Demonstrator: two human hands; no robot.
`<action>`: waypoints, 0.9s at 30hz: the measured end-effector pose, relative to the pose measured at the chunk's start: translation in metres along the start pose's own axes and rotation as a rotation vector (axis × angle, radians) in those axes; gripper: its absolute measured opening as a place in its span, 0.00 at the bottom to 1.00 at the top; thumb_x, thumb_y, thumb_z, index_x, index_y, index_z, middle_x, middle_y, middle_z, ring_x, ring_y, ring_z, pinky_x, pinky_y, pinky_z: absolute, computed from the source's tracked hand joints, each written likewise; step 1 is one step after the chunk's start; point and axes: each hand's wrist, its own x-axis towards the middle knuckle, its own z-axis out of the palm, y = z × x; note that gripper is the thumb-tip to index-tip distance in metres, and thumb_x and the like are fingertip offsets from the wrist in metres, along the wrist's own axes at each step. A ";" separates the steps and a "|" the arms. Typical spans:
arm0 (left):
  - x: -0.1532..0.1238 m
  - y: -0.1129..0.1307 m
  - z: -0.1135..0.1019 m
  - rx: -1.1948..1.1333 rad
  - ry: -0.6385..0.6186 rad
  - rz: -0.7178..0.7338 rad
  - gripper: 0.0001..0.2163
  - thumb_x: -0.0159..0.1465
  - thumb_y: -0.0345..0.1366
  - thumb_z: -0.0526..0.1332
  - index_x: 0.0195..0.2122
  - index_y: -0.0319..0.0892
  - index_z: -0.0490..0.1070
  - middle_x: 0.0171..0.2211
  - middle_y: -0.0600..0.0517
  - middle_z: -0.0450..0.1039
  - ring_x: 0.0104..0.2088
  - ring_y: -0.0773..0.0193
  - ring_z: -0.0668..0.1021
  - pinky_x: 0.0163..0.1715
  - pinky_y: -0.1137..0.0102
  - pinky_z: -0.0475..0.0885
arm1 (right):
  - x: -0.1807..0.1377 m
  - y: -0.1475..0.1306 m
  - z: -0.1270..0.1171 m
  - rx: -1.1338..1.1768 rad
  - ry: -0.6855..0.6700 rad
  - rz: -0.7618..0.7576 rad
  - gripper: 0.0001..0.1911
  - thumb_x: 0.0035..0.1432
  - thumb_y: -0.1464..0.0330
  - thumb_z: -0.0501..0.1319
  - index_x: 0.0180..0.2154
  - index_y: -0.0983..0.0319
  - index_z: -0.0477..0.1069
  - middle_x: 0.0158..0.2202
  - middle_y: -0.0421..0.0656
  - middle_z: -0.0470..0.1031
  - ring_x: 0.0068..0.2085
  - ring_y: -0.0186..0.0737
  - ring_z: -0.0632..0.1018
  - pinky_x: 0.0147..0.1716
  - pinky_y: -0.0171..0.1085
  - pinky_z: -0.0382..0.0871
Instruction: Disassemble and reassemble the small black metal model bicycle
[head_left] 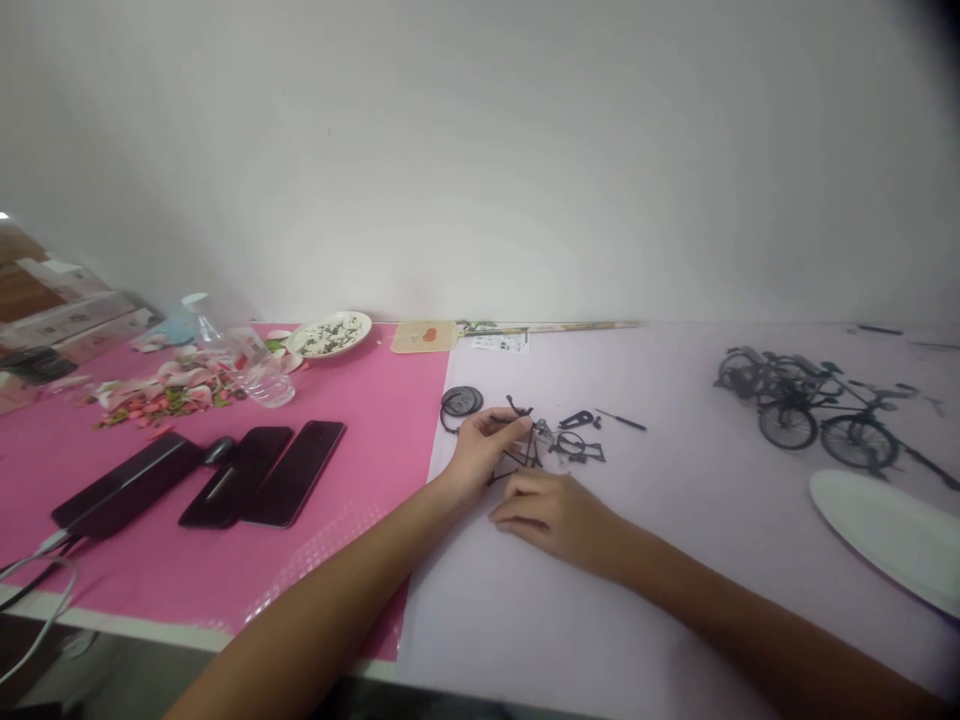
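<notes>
My left hand [484, 450] pinches a thin black frame piece [525, 440] of a small model bicycle, held just above the pale table sheet [675, 560]. Beside it my right hand [551, 510] rests on the sheet with fingers curled and pressed together near the frame's lower end; whether it holds anything is hidden. Loose black parts lie close by: two small wheels [460, 401], a bracket with a ring [577, 445], a thin rod [621, 420].
Assembled model bicycles [817, 405] stand at the right, with a white plate [892, 535] in front of them. On the pink mat [360, 480] lie dark phones [262, 475], a clear bottle [247, 365], petal scraps [161, 392] and a dish [330, 334].
</notes>
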 end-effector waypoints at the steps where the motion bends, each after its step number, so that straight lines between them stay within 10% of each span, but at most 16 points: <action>1: 0.000 0.001 0.001 0.000 0.001 -0.002 0.17 0.52 0.42 0.78 0.36 0.39 0.77 0.32 0.50 0.79 0.36 0.60 0.81 0.36 0.69 0.72 | 0.000 -0.001 0.001 -0.005 0.004 -0.003 0.11 0.73 0.63 0.61 0.44 0.55 0.83 0.38 0.42 0.79 0.39 0.40 0.78 0.38 0.39 0.72; 27: -0.004 0.008 0.004 0.043 0.013 -0.025 0.17 0.51 0.42 0.78 0.34 0.39 0.77 0.31 0.49 0.79 0.35 0.62 0.79 0.36 0.68 0.71 | 0.000 -0.008 -0.008 0.061 -0.068 0.140 0.02 0.66 0.68 0.66 0.38 0.58 0.78 0.30 0.37 0.77 0.30 0.37 0.76 0.35 0.37 0.69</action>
